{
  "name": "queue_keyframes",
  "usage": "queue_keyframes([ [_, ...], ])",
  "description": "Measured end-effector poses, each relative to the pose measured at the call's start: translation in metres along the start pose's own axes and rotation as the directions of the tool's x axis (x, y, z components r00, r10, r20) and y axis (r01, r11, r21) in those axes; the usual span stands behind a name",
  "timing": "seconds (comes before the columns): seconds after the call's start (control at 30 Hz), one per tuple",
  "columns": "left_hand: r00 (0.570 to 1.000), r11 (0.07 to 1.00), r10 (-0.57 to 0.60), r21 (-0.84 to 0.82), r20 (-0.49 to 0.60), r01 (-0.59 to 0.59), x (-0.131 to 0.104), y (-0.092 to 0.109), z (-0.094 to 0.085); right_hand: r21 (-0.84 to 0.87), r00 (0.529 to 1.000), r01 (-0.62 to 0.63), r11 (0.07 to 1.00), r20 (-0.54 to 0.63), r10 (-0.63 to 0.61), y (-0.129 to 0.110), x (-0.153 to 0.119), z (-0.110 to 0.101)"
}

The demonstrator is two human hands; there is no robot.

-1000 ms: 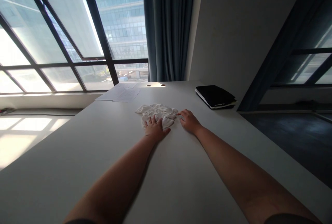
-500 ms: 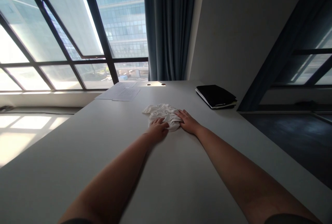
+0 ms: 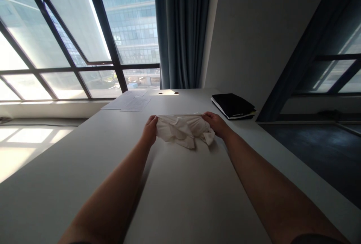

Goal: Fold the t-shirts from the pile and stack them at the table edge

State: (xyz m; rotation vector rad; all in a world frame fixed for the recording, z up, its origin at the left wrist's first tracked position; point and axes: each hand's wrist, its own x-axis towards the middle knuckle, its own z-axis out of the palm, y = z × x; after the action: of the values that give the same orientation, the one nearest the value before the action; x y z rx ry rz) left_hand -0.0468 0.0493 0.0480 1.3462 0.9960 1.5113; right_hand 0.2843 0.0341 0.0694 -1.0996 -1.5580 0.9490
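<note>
A white cloth (image 3: 180, 129) is stretched between my two hands, its upper edge pulled nearly straight and its lower part hanging in loose folds. My left hand (image 3: 150, 129) is closed on the cloth's upper left corner. At the upper right, my right hand (image 3: 214, 122) pinches the cloth between thumb and fingers. Both hands are held just over the white table (image 3: 175, 191). Whether the cloth's lower folds touch the tabletop I cannot tell.
Beyond my right hand lies a black folder (image 3: 234, 104) with papers showing at its edge. White paper sheets (image 3: 135, 103) lie at the table's far left. Two small round holes sit near the far edge. Windows and a blue curtain (image 3: 183, 33) stand behind.
Both hands lay on the crumpled cloth on the table. Now they have moved apart and grip its edge, and the cloth is raised and drawn out wide between them.
</note>
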Motion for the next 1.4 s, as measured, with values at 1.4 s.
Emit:
queue_keyframes([
  [1.4, 0.961, 0.982, -0.076, 0.187, 0.265, 0.026, -0.013, 0.03, 0.008, -0.237, 0.909, -0.093, 0.967, 0.375, 0.18, -0.053, -0.01, 0.01],
])
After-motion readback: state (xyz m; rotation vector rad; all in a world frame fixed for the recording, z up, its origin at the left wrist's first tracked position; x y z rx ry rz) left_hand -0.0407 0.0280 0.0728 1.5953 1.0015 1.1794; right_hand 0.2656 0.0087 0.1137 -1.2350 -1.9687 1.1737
